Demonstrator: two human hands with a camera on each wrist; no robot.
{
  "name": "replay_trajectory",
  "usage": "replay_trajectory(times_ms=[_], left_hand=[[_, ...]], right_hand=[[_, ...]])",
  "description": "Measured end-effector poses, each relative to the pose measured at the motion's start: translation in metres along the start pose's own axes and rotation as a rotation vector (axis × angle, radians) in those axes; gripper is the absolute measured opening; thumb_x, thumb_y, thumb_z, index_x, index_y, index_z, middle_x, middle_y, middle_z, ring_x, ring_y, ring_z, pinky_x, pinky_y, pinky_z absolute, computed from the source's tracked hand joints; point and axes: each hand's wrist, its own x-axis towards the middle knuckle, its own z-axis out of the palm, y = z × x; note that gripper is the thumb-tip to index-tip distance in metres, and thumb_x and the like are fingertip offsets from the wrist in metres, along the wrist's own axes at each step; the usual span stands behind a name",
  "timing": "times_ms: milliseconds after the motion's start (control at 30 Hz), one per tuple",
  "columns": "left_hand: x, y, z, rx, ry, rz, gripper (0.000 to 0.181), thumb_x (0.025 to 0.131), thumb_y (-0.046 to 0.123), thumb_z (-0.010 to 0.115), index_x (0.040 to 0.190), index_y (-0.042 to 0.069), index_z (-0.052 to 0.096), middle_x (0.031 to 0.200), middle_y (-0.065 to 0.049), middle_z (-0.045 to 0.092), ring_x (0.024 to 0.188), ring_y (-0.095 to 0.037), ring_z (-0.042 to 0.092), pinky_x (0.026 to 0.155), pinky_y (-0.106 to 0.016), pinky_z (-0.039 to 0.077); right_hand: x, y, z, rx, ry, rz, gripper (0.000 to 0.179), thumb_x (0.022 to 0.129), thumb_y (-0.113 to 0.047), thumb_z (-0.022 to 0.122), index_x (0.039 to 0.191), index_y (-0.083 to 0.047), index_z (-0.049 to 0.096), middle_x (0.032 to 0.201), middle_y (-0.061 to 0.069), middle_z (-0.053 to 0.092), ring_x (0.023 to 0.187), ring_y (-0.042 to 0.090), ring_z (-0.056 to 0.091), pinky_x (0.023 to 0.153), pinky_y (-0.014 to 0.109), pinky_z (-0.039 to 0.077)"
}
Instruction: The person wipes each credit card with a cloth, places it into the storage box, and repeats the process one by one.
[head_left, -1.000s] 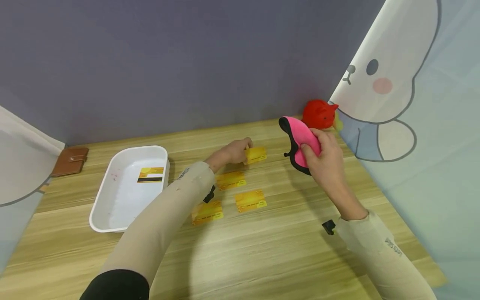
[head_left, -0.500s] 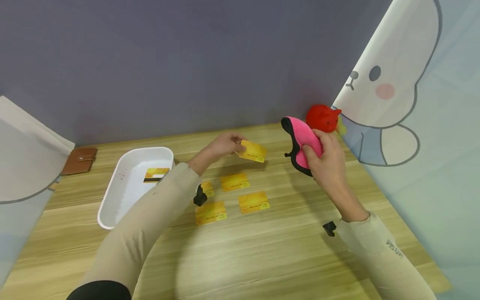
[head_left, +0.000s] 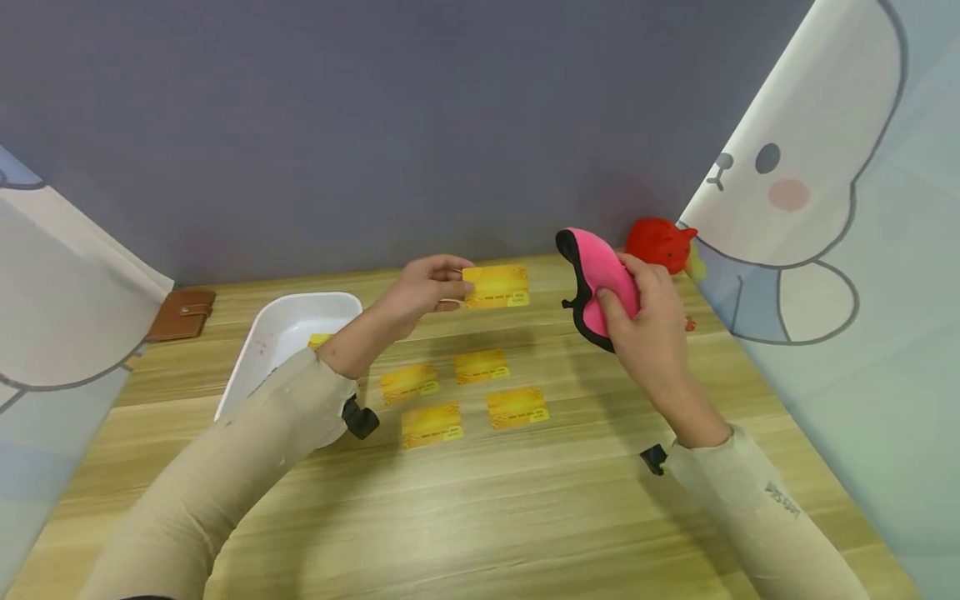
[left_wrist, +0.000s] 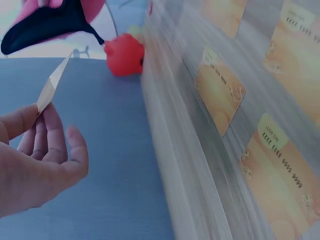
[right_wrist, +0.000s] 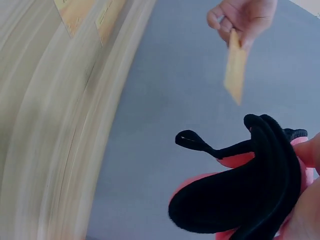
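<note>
In the head view my left hand pinches a gold bank card by its left end, raised above the table, its printed face toward the head camera. To the right, my right hand grips a soft pink pouch-like thing with black edging, also off the table. A gap separates card and pouch. The right wrist view shows the pouch's black parts and small black loop; its inside is not clear. Several similar cards lie face up on the table below my hands.
A white tray stands at left, partly behind my left arm, with a card showing inside. Farther left lies a brown snap wallet. A red piggy bank stands at the back right, before the wall.
My left hand has lifted the bank card off the table and turned its face to the head camera. My right hand holds the pouch in nearly the same place. The head view has shifted slightly.
</note>
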Motion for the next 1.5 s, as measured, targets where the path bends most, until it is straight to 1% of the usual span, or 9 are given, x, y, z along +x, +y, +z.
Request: replay_trajectory(times_ms=[233,367,467,600,733,900,1100,1267,1500], left_hand=[[-0.018,0.001,0.014,-0.087,0.107,0.058,0.035,0.096,0.012,0.068,0.130,0.013,0.060,0.101,0.003,0.060,0.093,-0.013,0.066,0.091,-0.035,0.055],[-0.024,0.000,0.023,-0.122,0.157,0.086,0.032,0.095,0.011,0.069,0.127,0.012,0.062,0.096,0.004,0.063,0.090,-0.013,0.067,0.089,-0.033,0.054],[-0.026,-0.001,0.029,-0.143,0.193,0.101,0.031,0.094,0.010,0.069,0.124,0.010,0.063,0.095,0.003,0.064,0.089,-0.013,0.067,0.091,-0.033,0.054],[-0.030,-0.004,0.035,-0.162,0.237,0.108,0.030,0.092,0.006,0.069,0.121,0.007,0.064,0.093,0.002,0.066,0.089,-0.013,0.065,0.096,-0.040,0.053],[-0.035,-0.007,0.037,-0.171,0.243,0.103,0.026,0.090,0.004,0.070,0.115,0.006,0.064,0.091,0.001,0.068,0.095,-0.015,0.064,0.099,-0.044,0.051],[-0.042,-0.010,0.036,-0.178,0.208,0.121,0.023,0.091,0.005,0.069,0.113,0.006,0.065,0.090,0.004,0.069,0.094,-0.015,0.066,0.097,-0.039,0.053],[-0.049,-0.013,0.032,-0.185,0.197,0.126,0.028,0.090,0.006,0.071,0.117,0.004,0.063,0.090,0.005,0.070,0.090,-0.014,0.067,0.100,-0.041,0.052],[-0.051,-0.016,0.026,-0.177,0.200,0.104,0.031,0.090,0.007,0.072,0.120,0.005,0.063,0.089,0.004,0.069,0.088,-0.014,0.068,0.099,-0.038,0.053],[-0.051,-0.018,0.016,-0.168,0.221,0.064,0.033,0.092,0.011,0.072,0.123,0.010,0.062,0.090,0.006,0.067,0.091,-0.015,0.069,0.103,-0.041,0.051]], right_hand=[[-0.002,-0.009,0.014,-0.070,0.079,-0.244,0.042,0.090,-0.012,0.069,0.129,0.001,0.061,0.113,0.025,0.066,0.098,0.040,0.059,0.081,0.054,0.046],[-0.002,-0.022,0.026,-0.130,0.145,-0.362,0.039,0.088,-0.016,0.070,0.124,0.000,0.064,0.109,0.023,0.068,0.098,0.040,0.061,0.078,0.058,0.044],[-0.004,-0.033,0.037,-0.177,0.175,-0.445,0.037,0.088,-0.017,0.071,0.122,-0.002,0.067,0.105,0.021,0.069,0.096,0.040,0.062,0.076,0.056,0.042],[-0.009,-0.047,0.052,-0.248,0.167,-0.570,0.034,0.090,-0.019,0.067,0.120,-0.006,0.069,0.100,0.016,0.069,0.087,0.037,0.061,0.075,0.053,0.042],[-0.016,-0.052,0.064,-0.313,0.126,-0.648,0.029,0.091,-0.019,0.064,0.119,-0.010,0.070,0.098,0.012,0.066,0.081,0.033,0.058,0.078,0.052,0.043],[-0.020,-0.050,0.069,-0.341,0.093,-0.656,0.026,0.093,-0.019,0.064,0.117,-0.013,0.071,0.098,0.010,0.065,0.079,0.031,0.056,0.079,0.051,0.043],[-0.018,-0.044,0.069,-0.341,0.082,-0.620,0.025,0.092,-0.017,0.065,0.116,-0.013,0.071,0.096,0.011,0.066,0.079,0.033,0.058,0.078,0.052,0.042],[-0.013,-0.035,0.066,-0.348,0.109,-0.590,0.023,0.092,-0.018,0.066,0.114,-0.013,0.072,0.095,0.013,0.067,0.079,0.035,0.059,0.075,0.054,0.042],[-0.005,-0.028,0.053,-0.354,0.106,-0.504,0.025,0.093,-0.018,0.066,0.116,-0.011,0.072,0.100,0.016,0.068,0.085,0.037,0.060,0.080,0.057,0.039]])
